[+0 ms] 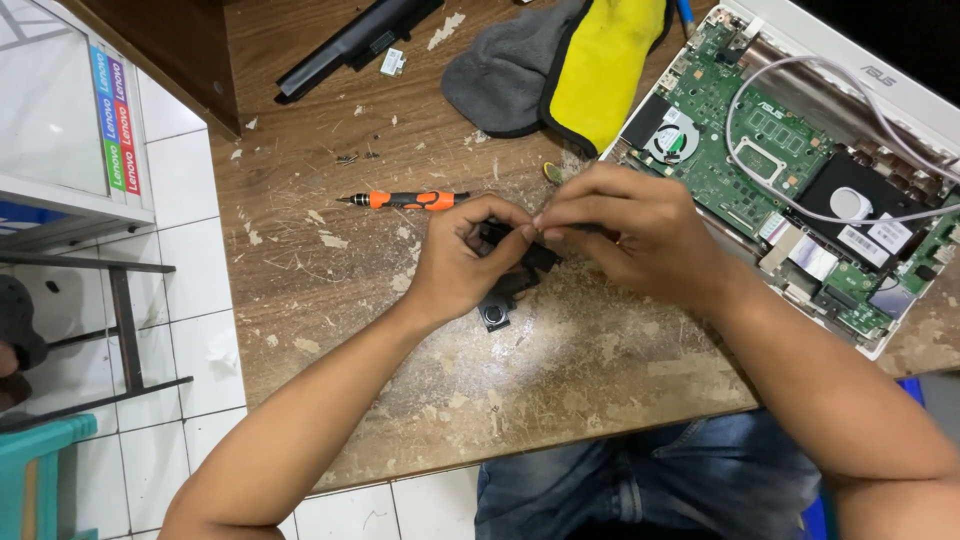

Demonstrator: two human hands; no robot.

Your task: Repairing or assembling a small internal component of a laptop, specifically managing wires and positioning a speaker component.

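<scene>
Pinching a small black part [512, 268] between them, both hands meet over the middle of the worn wooden table [330, 250]. The left hand [462, 262] curls shut around the part's left end, thumb and forefinger pressed together at the top. The right hand [632, 232] closes on its right end, fingertips touching the left hand's. The part hangs just above the tabletop, and a round piece of it shows below the left palm; most of it is hidden by the fingers, so its shape is hard to make out.

Just left of the hands lies an orange and black screwdriver [402, 200], tip pointing left, with bare scarred wood around it. Right of the hands, close by the right wrist, sits an opened laptop [800, 130] with its green board, fan and white cable exposed; its far corner is cut off by the frame edge. Behind the hands rests a grey and yellow cloth [560, 60], and further left a long black battery [350, 42] reaches to the top edge. The table's near edge runs just below the forearms, with blue jeans [640, 480] under it and white floor tiles [190, 270] to the left.
</scene>
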